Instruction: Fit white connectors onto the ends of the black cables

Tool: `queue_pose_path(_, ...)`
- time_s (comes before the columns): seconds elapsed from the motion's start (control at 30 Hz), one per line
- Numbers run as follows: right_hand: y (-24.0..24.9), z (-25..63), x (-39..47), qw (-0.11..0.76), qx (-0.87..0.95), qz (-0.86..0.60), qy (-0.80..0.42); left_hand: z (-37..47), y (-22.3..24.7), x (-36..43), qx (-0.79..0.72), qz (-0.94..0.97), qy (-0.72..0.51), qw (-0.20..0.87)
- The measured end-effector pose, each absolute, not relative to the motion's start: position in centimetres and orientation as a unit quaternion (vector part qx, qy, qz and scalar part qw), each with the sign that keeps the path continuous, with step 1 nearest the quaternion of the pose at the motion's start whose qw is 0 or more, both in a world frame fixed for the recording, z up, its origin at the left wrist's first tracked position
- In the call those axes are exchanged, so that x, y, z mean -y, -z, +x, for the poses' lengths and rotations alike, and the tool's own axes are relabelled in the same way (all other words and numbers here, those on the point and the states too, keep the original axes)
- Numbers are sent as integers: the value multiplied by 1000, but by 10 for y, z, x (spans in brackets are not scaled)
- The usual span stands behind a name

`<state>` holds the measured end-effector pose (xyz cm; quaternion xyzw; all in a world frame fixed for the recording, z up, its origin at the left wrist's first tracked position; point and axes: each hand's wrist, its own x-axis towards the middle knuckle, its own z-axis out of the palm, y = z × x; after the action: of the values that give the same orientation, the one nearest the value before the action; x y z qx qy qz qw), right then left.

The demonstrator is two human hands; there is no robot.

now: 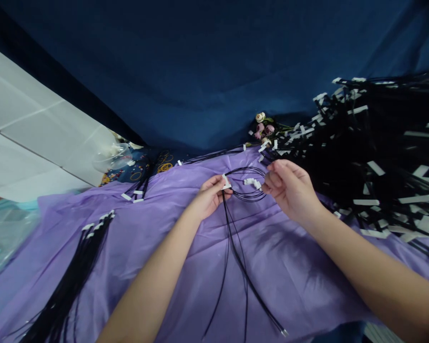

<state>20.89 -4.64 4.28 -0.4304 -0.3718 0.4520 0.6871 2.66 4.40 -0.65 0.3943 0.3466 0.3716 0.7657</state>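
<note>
My left hand is closed in a pinch on thin black wires at a white connector. Loose wire ends hang down over the purple cloth, one tipped with bare metal. To the right, the wires bend into an oval loop that reaches my right hand. Its thumb and fingertips are pressed together at the loop's far side, apparently on the wires, though the exact grip is hidden. Several small white connectors sit together inside the loop, close to the right fingertips.
Purple cloth covers the work surface. A large heap of black wires with white tags lies at right; a straight wire bundle lies at left. Behind are artificial flowers, yellow rubber bands and a clear bowl.
</note>
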Motion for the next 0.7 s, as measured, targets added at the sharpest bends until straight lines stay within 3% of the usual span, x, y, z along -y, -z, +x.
queue_pose_path(0.23, -27, 204, 55, 529, 631, -562, -81, 26, 5, -43, -332, 411, -362, 768)
queue_pose_path(0.7, -20, 204, 53, 497, 651, -572, -42, 26, 2, -42, -305, 432, -356, 771)
